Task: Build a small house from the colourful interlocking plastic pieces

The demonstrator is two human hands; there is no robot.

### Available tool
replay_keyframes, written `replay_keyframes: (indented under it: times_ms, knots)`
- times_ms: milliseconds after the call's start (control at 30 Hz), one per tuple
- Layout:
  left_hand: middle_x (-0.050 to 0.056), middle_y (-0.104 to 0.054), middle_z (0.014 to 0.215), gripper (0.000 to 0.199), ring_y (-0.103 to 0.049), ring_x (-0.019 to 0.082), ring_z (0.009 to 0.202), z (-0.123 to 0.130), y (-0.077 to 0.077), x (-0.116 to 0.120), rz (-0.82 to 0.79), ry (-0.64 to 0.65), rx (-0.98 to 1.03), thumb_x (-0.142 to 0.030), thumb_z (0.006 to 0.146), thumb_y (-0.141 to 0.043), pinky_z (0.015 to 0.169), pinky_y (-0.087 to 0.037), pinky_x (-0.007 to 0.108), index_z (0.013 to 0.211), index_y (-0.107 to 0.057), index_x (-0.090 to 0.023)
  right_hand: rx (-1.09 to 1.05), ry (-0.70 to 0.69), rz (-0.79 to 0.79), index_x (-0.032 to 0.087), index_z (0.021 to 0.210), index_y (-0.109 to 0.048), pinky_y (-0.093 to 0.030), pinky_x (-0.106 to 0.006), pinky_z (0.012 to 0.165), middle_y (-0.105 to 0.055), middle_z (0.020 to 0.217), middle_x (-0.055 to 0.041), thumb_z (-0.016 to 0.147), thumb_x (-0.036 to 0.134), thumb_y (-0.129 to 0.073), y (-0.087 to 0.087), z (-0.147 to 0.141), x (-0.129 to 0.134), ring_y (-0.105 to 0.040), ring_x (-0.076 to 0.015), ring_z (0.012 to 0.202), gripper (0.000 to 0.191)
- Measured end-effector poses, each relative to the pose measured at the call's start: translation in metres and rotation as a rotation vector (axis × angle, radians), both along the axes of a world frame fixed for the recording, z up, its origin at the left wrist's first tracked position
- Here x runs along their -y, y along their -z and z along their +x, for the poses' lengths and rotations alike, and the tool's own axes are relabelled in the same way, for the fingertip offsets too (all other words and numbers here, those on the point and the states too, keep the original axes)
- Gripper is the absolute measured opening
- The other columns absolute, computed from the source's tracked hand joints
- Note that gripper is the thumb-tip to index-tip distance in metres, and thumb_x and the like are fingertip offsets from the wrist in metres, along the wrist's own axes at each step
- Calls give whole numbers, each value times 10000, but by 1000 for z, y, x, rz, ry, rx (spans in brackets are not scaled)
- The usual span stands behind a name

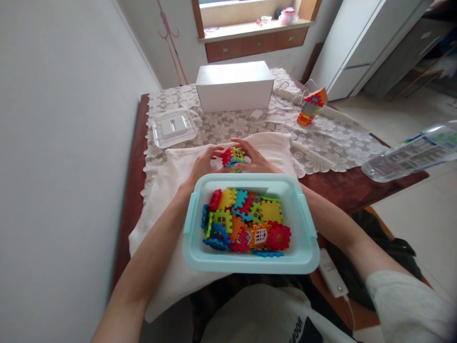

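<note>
Beyond a light-blue plastic bin (307, 257), my two hands meet around a small block structure (233, 156) of red, green and blue interlocking pieces. My left hand (206, 162) curls its fingers against the red side. On the opposite side my right hand (255, 158) grips the green side, its thumb low on the front. The structure's lower part is partly hidden by fingers and the bin's far rim. Inside the bin lies a heap of interlocking toy panels (243, 221) in red, yellow, green, blue and orange, some with window shapes.
A white cloth (167, 209) lies under the bin on the lace-covered table. Further back are a clear plastic lid (173, 128), a white box (235, 90) and a built toy house (312, 107). A plastic bottle (410, 152) is at right; a power strip (332, 274) is lower right.
</note>
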State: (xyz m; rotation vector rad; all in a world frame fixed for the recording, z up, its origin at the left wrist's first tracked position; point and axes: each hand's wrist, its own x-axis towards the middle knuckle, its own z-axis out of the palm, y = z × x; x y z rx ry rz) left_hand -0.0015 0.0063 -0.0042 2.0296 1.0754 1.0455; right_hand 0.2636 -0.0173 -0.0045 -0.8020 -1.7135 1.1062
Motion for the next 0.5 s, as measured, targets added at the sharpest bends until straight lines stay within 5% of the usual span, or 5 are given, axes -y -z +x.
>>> replay_keyframes:
  times_ms: [200, 500]
  knots:
    - [72, -911, 1180, 673, -881, 307, 1129, 2, 5, -4, -24, -14, 42, -512, 782, -1076, 1047, -684, 487, 1283, -701, -265, 17, 36, 228, 311, 1366, -841, -594, -518, 1266, -854, 1453, -109, 1042, 511, -826, 3, -4, -9, -774, -329, 1372, 381]
    - [19, -911, 1208, 535, -860, 311, 1172, 6, 6, 5, 71, 36, 73, -625, 893, -981, 1017, -696, 499, 1305, -774, -355, 65, 57, 263, 259, 1310, -826, -604, -439, 1205, -882, 1377, -92, 1063, 508, -806, -3, -3, -9, -798, -287, 1278, 352]
